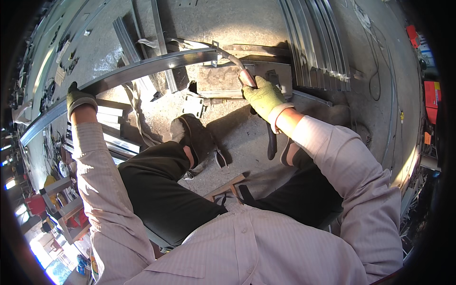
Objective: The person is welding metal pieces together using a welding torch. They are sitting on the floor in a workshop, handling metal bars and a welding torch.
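My left hand (80, 99), in a work glove, is closed around a long metal bar (142, 66) toward its left part. The bar slants up to the right, and a small upright metal plate (214, 53) with holes stands at its far end. My right hand (266, 97), in a yellow-green glove, grips what looks like a welding torch (246, 78) with a copper-coloured sleeve. From the sleeve a curved neck or cable runs up beside the plate; I cannot tell whether they touch. A black handle-like piece (271, 142) hangs below my right hand.
A scuffed block (218, 80) lies on the floor beyond my feet, with a bracket plate (194, 105) beside it. Long metal profiles (313, 42) are stacked at the far right. More cut profiles (114, 137) lie left of my leg. Thin cables (375, 71) trail at right.
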A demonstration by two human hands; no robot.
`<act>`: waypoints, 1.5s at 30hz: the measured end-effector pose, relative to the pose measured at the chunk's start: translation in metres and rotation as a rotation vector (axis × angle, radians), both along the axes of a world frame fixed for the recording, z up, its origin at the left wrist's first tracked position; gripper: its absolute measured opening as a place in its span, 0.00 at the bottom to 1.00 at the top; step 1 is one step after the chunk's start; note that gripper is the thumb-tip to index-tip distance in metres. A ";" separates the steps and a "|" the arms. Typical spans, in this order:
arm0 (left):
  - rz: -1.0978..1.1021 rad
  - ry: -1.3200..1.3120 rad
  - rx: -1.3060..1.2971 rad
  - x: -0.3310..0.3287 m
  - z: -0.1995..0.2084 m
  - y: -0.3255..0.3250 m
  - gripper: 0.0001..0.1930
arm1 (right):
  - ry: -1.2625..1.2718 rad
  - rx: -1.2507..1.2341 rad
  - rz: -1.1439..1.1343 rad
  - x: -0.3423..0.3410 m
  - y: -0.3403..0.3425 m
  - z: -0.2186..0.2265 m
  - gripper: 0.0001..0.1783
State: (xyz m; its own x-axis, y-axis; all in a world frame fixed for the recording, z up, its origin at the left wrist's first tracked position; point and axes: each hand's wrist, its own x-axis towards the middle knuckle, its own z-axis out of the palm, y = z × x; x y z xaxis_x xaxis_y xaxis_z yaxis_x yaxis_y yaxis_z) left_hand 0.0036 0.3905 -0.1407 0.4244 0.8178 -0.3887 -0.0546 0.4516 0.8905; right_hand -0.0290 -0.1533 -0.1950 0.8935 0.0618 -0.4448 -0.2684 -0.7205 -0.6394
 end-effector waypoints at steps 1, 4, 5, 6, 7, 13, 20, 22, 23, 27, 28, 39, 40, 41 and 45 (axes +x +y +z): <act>0.006 0.000 -0.003 0.000 0.001 -0.002 0.29 | 0.007 0.016 0.008 0.000 -0.001 -0.001 0.25; 0.032 0.008 -0.016 0.000 0.003 -0.007 0.28 | 0.035 0.011 0.042 0.001 -0.003 -0.004 0.27; 0.021 0.007 0.004 -0.002 0.003 -0.007 0.27 | 0.023 0.006 0.050 0.002 -0.003 -0.004 0.27; 0.021 0.065 0.043 -0.003 0.002 -0.006 0.27 | 0.030 -0.011 0.055 0.002 -0.003 -0.004 0.27; -0.062 0.194 0.220 -0.006 0.000 -0.005 0.27 | 0.019 -0.003 0.058 0.002 -0.004 -0.004 0.26; -0.385 1.077 1.252 -0.021 0.000 0.008 0.34 | 0.000 -0.039 0.077 0.002 -0.005 -0.005 0.26; -0.378 1.097 1.249 -0.020 0.003 0.004 0.35 | 0.003 -0.048 0.056 0.001 -0.003 -0.005 0.25; -0.375 1.015 1.164 -0.020 0.002 0.006 0.35 | 0.018 -0.023 0.054 0.001 -0.003 -0.004 0.25; -0.375 1.059 1.214 -0.020 0.001 0.008 0.35 | 0.034 -0.003 0.056 0.001 -0.004 -0.003 0.25; -0.392 1.099 1.277 -0.020 -0.003 0.017 0.34 | 0.039 -0.026 0.073 0.001 -0.004 -0.002 0.25; -0.381 1.091 1.278 -0.019 -0.004 0.019 0.34 | 0.041 -0.032 0.073 0.001 -0.004 -0.002 0.25; -0.219 0.579 0.651 -0.009 -0.005 0.019 0.24 | 0.029 0.032 0.071 0.001 -0.005 -0.007 0.24; -0.143 0.332 0.345 -0.006 -0.004 0.017 0.24 | 0.029 0.019 0.069 0.000 -0.005 -0.006 0.24; -0.116 0.083 0.053 -0.001 -0.004 0.015 0.26 | 0.042 -0.002 0.067 0.000 -0.006 -0.005 0.24; -0.087 0.074 0.018 0.002 -0.001 0.007 0.29 | 0.092 0.012 0.043 -0.001 -0.007 -0.002 0.23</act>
